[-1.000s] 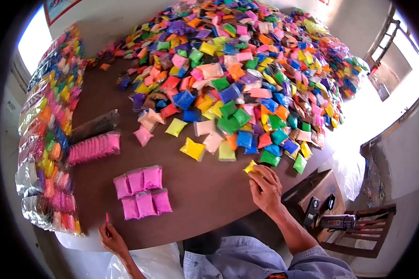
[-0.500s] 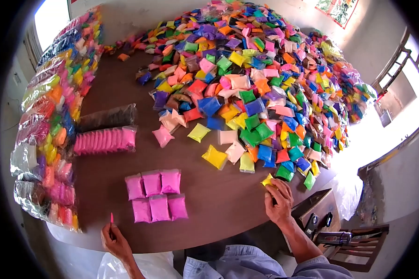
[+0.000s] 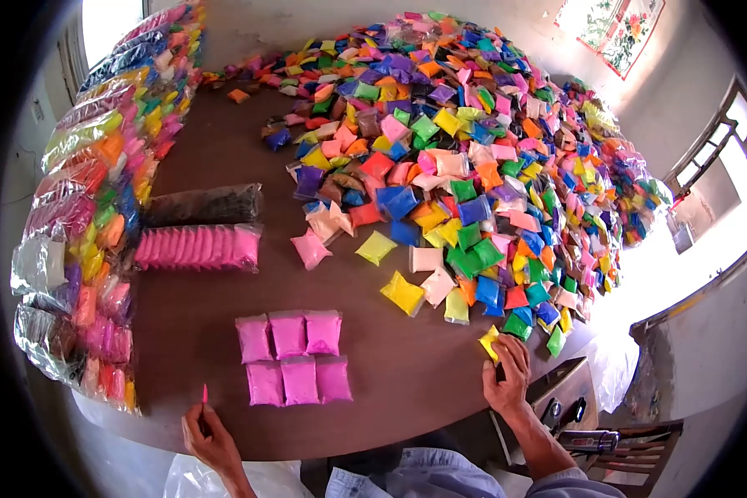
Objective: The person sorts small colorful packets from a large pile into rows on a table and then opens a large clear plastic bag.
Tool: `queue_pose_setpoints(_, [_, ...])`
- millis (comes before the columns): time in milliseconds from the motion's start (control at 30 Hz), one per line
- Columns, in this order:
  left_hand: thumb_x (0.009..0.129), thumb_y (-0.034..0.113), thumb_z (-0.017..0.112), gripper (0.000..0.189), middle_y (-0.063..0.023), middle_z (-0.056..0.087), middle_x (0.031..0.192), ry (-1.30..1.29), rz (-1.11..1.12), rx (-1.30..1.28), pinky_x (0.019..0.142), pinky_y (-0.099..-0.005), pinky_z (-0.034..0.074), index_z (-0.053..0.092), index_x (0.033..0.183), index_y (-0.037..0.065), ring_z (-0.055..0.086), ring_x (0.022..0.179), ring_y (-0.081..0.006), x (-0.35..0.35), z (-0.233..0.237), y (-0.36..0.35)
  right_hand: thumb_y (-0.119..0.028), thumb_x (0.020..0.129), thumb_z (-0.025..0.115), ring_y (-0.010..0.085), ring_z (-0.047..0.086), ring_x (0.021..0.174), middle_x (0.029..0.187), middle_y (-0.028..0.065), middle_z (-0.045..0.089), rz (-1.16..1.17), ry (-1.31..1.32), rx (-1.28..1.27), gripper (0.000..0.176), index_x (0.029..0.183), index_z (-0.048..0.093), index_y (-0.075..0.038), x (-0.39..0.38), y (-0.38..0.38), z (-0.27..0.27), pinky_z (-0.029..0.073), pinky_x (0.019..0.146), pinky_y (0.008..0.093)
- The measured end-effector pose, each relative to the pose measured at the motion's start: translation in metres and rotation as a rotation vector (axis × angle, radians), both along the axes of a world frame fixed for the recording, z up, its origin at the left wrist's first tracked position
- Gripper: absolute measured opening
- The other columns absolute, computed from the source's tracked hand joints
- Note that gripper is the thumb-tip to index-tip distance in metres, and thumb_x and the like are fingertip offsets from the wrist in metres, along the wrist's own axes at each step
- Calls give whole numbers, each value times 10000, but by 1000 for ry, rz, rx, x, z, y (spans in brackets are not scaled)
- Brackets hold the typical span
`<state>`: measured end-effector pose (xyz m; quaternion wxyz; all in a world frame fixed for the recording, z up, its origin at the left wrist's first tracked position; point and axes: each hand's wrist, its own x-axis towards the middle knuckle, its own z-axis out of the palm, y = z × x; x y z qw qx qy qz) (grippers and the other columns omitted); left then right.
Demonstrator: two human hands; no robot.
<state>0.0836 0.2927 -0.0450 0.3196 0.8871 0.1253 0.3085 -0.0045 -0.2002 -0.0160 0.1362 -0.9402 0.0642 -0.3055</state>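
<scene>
Near the front left edge of the brown table, my left hand point(image 3: 210, 436) is closed on a thin tool with a pink tip point(image 3: 205, 393). At the right front edge, my right hand point(image 3: 507, 373) has its fingers on a small yellow packet point(image 3: 490, 341), partly hidden by them. Between my hands lie several pink packets point(image 3: 300, 379) in two rows. Loose packets of many colours form a big heap point(image 3: 473, 191), whose lower edge reaches close to my right hand.
Bagged packets point(image 3: 91, 224) line the left side. A long bag of pink packets point(image 3: 197, 248) lies beside a dark bag point(image 3: 203, 205). A wooden stand point(image 3: 568, 386) and a chair point(image 3: 639, 452) stand at the lower right.
The whole view has shifted a little, so the table's contents appear slightly further right. My right hand has turned slightly at the yellow packet. My left hand still holds the pink-tipped tool.
</scene>
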Motion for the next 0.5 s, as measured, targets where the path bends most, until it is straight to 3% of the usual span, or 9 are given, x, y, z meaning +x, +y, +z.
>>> queue_pose_setpoints(433, [1005,51,653,47,-89,625,831,82,4,24,585,-331,448,676,1000,11,578,694,-199,-3,3,4,-67,814,696,419,592,1232,1291,195,644,-5,38,-46,343,1146,695,18,0,4,4,456,1085,509])
queue_pose_setpoints(500, [1021,76,645,85,-76,622,870,89,-21,-37,643,-313,478,669,1030,-6,571,741,-163,-3,5,1,-114,823,710,430,593,1204,1271,197,646,-9,13,-37,324,1126,699,2,-1,3,3,465,1047,528])
